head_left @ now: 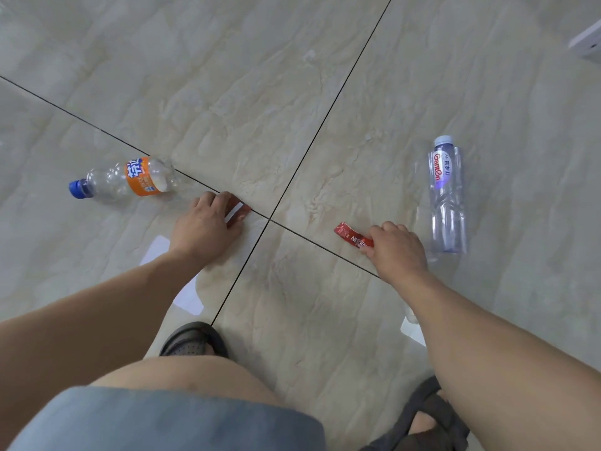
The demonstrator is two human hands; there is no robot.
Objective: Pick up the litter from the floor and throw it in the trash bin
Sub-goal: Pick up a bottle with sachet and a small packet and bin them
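- Down nearest the camera, two dark sandals show: one (195, 340) under the bent knee, the other (426, 415) at the lower right, both on the tiled floor (325, 92).
- Two hands reach forward, each onto one of two red sachets.
- The right hand (398, 250) has its fingers curled over the near end of the red sachet (353, 236); thumb and fingertips pinch that end, and the rest of the packet runs flat up-left from the fingers along the floor.
- The left hand (205, 226) lies curled over the red-and-white sachet (237, 213), fingers bent down on its far edge; only the right part peeks out past the fingers, so I cannot tell its long axis or whether it is truly gripped.
- Two plastic bottles lie on their sides, farther off.
- The clear water bottle (447, 196) lies just beside the right hand, its long axis running away from the camera, white cap at the far end.
- The orange-labelled bottle (126, 179) lies up-left of the left hand, apart from it, blue cap pointing left.
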